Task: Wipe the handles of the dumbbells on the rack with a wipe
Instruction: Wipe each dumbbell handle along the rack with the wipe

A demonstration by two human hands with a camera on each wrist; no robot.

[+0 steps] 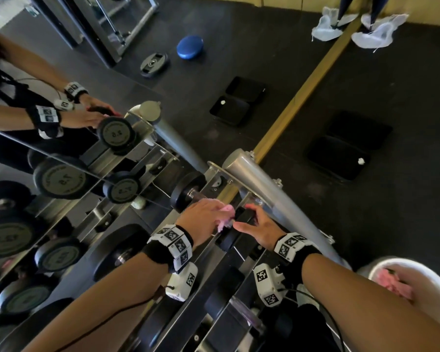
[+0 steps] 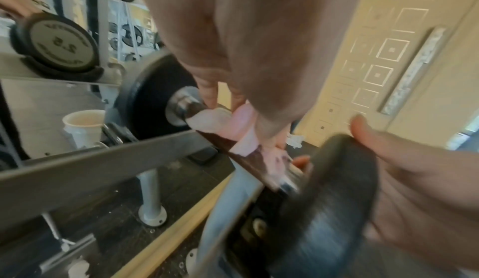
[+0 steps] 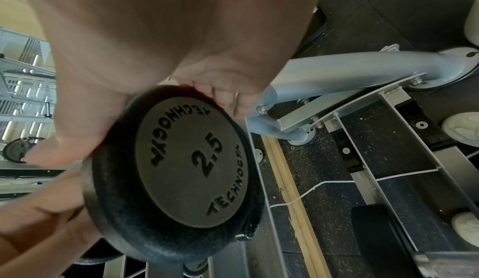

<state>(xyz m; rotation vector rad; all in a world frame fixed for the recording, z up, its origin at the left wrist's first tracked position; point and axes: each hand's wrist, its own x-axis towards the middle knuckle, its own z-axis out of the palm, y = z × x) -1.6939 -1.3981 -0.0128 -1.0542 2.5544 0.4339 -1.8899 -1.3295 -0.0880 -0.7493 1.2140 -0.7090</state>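
The pink wipe (image 1: 225,216) sits bunched around the handle (image 2: 249,155) of the small dumbbell (image 3: 176,171) at the end of the rack's (image 1: 277,189) top row, tucked under the fingers (image 2: 207,91) of the left hand (image 1: 201,219), which curl down over it and pinch it against the bar. A corner of the wipe pokes out past the fingertips toward the far weight disc (image 2: 153,98).

The right hand (image 1: 258,228) grips the near disc of the same dumbbell, marked 2.5, with the thumb on one side of the rim and the other fingers curled over the opposite edge; the palm lies across the top of the disc.

One wipe is in use, and one dumbbell is being held, by two hands. More dumbbells lie on the lower rows, though blur and the mirror (image 1: 61,153) beside the rack make an exact count impossible. One white bucket (image 1: 401,273) with pink cloths in it stands on the floor near the right forearm.

Both forearms reach forward and down, wrists close together over the rack, each wearing a black band with marker tags.
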